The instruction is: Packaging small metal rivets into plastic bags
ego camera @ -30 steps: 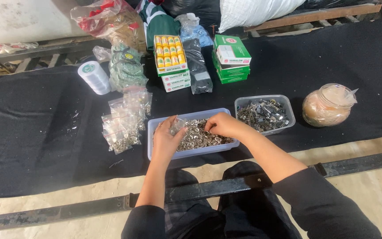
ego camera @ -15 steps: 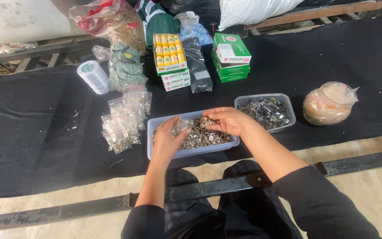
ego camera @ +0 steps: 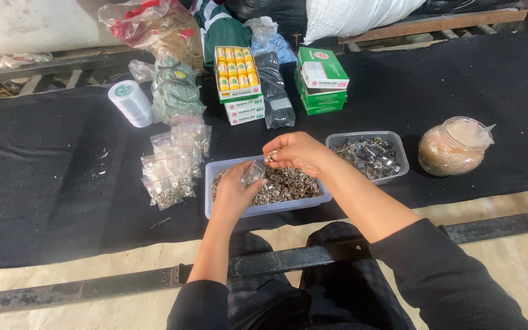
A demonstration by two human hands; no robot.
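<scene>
A shallow clear plastic tray [ego camera: 212, 211] full of small metal rings sits on the black cloth in front of me. My left hand [ego camera: 234, 188] rests over the tray's left part and holds a small clear plastic bag [ego camera: 253, 173] with its mouth upward. My right hand [ego camera: 297, 153] hovers just above the tray's middle, fingers pinched on a few metal rings [ego camera: 271, 156] right beside the bag's mouth. The loose rings [ego camera: 291, 184] fill the rest of the tray.
Several small filled bags [ego camera: 169, 168] lie left of the tray. A second tray of metal parts [ego camera: 369, 156] and a covered jar [ego camera: 453, 146] stand to the right. Boxes of yellow spools [ego camera: 235, 82], green boxes [ego camera: 320, 79] and a white roll [ego camera: 129, 102] stand behind.
My right hand has lifted out of the ring pile with a pinch of rings and moved left toward the bag. My left hand has tilted the bag up.
</scene>
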